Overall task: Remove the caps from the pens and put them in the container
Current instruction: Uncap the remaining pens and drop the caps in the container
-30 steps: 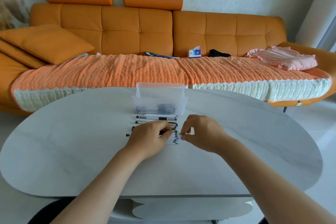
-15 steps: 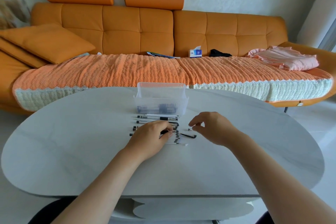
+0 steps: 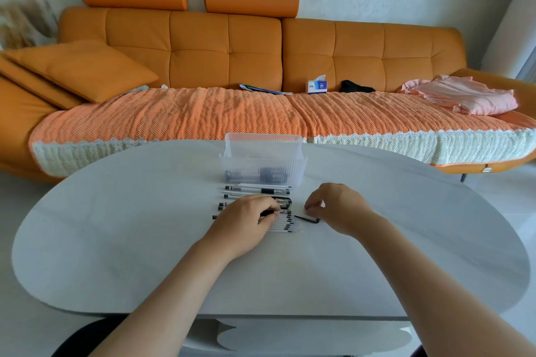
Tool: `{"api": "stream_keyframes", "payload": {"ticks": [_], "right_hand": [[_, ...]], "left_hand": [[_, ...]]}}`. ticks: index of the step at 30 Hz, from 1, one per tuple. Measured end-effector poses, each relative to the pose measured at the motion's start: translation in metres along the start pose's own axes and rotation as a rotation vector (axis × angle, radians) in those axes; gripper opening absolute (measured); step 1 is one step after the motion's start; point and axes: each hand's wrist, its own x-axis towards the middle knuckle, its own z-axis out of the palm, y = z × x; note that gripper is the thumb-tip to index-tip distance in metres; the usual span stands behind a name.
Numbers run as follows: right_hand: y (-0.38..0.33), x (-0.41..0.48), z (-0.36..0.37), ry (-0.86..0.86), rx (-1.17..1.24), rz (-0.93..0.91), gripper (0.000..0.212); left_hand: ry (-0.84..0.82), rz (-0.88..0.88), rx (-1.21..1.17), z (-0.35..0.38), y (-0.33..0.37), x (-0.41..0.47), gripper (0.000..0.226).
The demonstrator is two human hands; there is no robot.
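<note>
Pens (image 3: 258,191) lie side by side in a row on the worktop (image 3: 116,240), just in front of the clear container (image 3: 295,168), which already has dark pieces in it. Your left grip (image 3: 255,217) is curled over the middle of the row and pinches one dark barrel. Your right grip (image 3: 333,209) hovers just beside the cap ends with its fingertips drawn narrow. I cannot tell whether they hold anything. A thin black piece (image 3: 307,219), probably a cap, lies on the worktop under that hand.

I would judge you are between one cap and the next. Hold the barrel firmly near its cap end so the neighbouring pens do not roll. Pull the cap straight along the pen's length, without bending it sideways. Collect the loose black piece before it gets lost under your wrist. Drop the caps well inside the container's rim, not at its lip.
</note>
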Motion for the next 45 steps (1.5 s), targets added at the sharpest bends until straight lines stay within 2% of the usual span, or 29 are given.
{"api": "stream_keyframes", "payload": {"ticks": [5, 11, 25, 31, 34, 36, 41, 45], "right_hand": [[-0.012, -0.005, -0.003, 0.086, 0.154, -0.081, 0.007], [-0.022, -0.012, -0.004, 0.075, 0.243, -0.195, 0.009], [-0.03, -0.016, 0.005, 0.033, 0.349, -0.194, 0.01], [-0.035, -0.017, 0.011, 0.093, 0.373, -0.187, 0.008], [-0.036, -0.017, 0.01, 0.133, 0.394, -0.19, 0.01], [-0.037, -0.017, 0.01, 0.144, 0.374, -0.204, 0.012], [-0.037, -0.018, 0.008, 0.152, 0.346, -0.203, 0.002], [-0.035, -0.019, 0.004, 0.051, 0.241, -0.181, 0.024]], "left_hand": [[0.019, 0.008, -0.018, -0.002, -0.002, 0.0, 0.018], [0.025, 0.014, -0.022, -0.002, -0.001, 0.0, 0.014], [-0.024, 0.0, -0.092, 0.001, 0.0, 0.0, 0.009], [-0.084, -0.07, -0.172, -0.002, -0.002, -0.001, 0.018], [-0.052, -0.076, -0.143, -0.003, -0.001, 0.0, 0.009], [-0.033, -0.066, -0.122, -0.005, -0.001, 0.0, 0.011], [0.046, -0.03, 0.036, -0.008, 0.001, -0.003, 0.005], [0.063, 0.03, 0.046, -0.007, 0.0, -0.002, 0.004]]}}
